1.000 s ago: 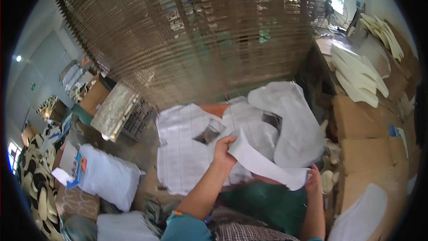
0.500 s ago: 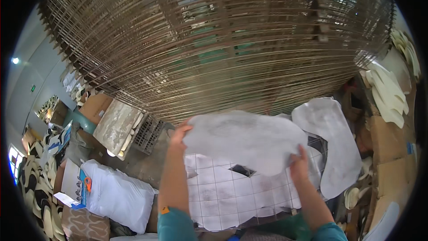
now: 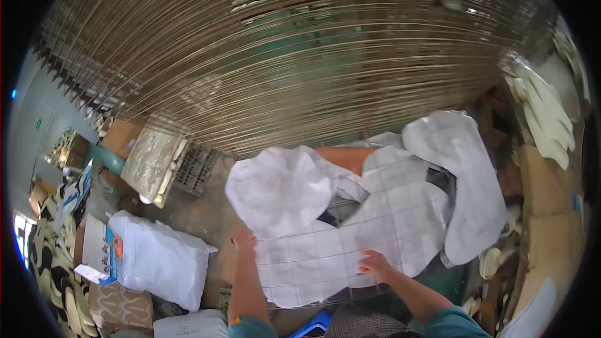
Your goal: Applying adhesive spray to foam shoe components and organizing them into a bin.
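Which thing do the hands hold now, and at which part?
Neither visibly grips. The left hand touches the left edge of the white gridded sheet; the right hand lies flat on its lower part.

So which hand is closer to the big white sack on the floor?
Left. The left hand rests at the left edge of the white gridded sheet, just right of the white sack. The right hand lies farther right, on the sheet's lower middle.

A plump white sack point(image 3: 161, 260) lies at lower left, with a small box bearing an orange and blue label point(image 3: 113, 251) just beside it. Brown cardboard boxes point(image 3: 549, 238) stack along the right.
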